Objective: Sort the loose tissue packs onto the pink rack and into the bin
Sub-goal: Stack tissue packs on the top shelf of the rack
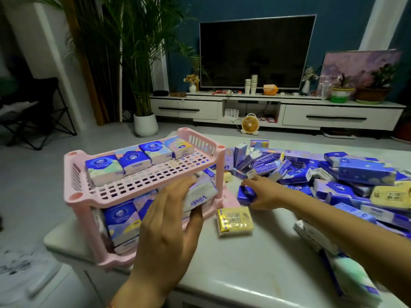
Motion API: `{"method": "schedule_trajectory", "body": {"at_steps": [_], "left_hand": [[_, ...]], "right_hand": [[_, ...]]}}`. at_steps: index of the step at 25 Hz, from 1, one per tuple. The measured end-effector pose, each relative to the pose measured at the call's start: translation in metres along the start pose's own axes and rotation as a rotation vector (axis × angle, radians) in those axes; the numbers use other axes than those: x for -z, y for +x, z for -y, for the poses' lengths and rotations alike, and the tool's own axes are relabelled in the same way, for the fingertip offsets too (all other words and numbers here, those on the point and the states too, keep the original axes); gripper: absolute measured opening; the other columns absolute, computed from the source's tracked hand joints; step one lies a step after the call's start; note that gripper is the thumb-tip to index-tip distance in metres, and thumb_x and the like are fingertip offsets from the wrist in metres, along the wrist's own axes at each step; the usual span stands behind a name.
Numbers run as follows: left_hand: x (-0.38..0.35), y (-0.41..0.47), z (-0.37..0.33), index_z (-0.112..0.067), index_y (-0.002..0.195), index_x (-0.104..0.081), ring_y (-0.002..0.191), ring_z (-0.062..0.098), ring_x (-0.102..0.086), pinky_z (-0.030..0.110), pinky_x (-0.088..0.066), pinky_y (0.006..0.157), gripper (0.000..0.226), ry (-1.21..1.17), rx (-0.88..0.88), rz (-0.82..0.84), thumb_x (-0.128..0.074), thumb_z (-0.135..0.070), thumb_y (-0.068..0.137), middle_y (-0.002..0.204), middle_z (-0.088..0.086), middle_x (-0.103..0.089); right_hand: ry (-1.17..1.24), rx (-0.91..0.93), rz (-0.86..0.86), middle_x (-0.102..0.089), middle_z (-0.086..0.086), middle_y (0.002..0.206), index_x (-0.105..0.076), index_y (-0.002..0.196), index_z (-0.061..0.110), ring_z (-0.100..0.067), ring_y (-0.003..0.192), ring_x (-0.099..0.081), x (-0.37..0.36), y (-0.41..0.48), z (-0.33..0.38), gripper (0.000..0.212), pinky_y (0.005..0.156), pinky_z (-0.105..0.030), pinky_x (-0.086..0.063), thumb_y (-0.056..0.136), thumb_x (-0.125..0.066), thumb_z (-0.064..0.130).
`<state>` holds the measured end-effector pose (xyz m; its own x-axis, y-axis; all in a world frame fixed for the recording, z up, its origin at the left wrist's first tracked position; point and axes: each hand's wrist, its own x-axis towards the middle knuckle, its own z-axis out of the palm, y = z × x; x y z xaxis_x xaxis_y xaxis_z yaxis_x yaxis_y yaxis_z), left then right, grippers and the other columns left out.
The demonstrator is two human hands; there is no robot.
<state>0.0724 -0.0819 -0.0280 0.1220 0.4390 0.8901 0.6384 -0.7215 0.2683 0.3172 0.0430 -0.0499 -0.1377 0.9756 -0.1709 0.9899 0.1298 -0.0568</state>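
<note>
The left hand (pixel 169 221) reaches forward palm down, its grip closed around a tilted white pack (pixel 199 195) at the pink rack's (pixel 82 196) open front, between the tiers. Left of that grip, the lower-tier packs (pixel 121 221) stand on end; above it, four top-tier packs (pixel 138 161) lie flat in a row. Just right, a yellow pack (pixel 234 221) lies flat on the desk (pixel 244 263). The right hand (pixel 263 196), arm outstretched, holds a blue pack (pixel 245 194) on the desk. Beyond this grip sprawls the loose pile (pixel 333 174).
</note>
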Motion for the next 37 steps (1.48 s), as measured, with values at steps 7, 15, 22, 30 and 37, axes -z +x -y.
{"method": "schedule_trajectory", "body": {"at_steps": [7, 15, 22, 30, 37], "left_hand": [[0.047, 0.025, 0.043, -0.017, 0.112, -0.052, 0.100, 0.026, -0.056, 0.036, -0.037, 0.090, 0.050, 0.499, 0.133, -0.009, -0.057, 0.001, 0.066, 0.107, 0.010, -0.065], [0.054, 0.027, 0.042, -0.019, 0.080, -0.066, 0.065, 0.016, -0.065, 0.035, -0.044, 0.078, 0.035, 0.658, 0.267, 0.293, -0.035, -0.029, 0.067, 0.074, -0.006, -0.068], [0.067, 0.027, 0.047, -0.026, 0.073, -0.070, 0.065, 0.014, -0.067, 0.037, -0.057, 0.061, 0.032, 0.612, 0.372, 0.301, -0.038, -0.025, 0.070, 0.074, -0.009, -0.070], [0.056, 0.014, 0.048, -0.019, 0.079, -0.077, 0.064, 0.029, -0.063, 0.043, -0.055, 0.064, 0.035, 0.747, 0.402, 0.113, -0.060, -0.011, 0.049, 0.078, 0.004, -0.068], [0.061, 0.015, 0.045, -0.009, 0.084, -0.075, 0.078, 0.029, -0.067, 0.035, -0.055, 0.054, 0.029, 0.569, 0.353, 0.082, -0.083, 0.000, 0.058, 0.082, 0.008, -0.069]], "right_hand": [[0.054, -0.144, -0.330, -0.056, -0.012, 0.109, -0.045, 0.106, 0.018, -0.025, 0.086, -0.051, 0.095, -0.042, 0.008, 0.034, 0.074, -0.033, -0.043, 0.083, -0.063, 0.037], [0.439, 0.411, -0.396, -0.055, 0.006, 0.095, -0.047, 0.096, 0.028, -0.010, 0.083, -0.053, 0.099, -0.064, 0.153, 0.030, 0.070, -0.025, -0.045, 0.080, -0.060, 0.051], [0.371, 0.496, -0.363, -0.044, 0.009, 0.108, -0.054, 0.111, 0.031, -0.009, 0.098, -0.048, 0.076, -0.038, 0.181, 0.041, 0.084, -0.027, -0.041, 0.086, -0.041, 0.061], [0.576, 0.544, -0.242, -0.062, 0.007, 0.097, -0.064, 0.113, 0.031, -0.008, 0.084, -0.058, 0.072, -0.029, 0.167, 0.025, 0.076, -0.022, -0.046, 0.089, -0.058, 0.030], [0.615, 0.534, -0.240, -0.052, 0.023, 0.089, -0.065, 0.112, 0.032, -0.001, 0.082, -0.052, 0.069, -0.028, 0.168, 0.025, 0.074, -0.019, -0.043, 0.089, -0.057, 0.028]]}}
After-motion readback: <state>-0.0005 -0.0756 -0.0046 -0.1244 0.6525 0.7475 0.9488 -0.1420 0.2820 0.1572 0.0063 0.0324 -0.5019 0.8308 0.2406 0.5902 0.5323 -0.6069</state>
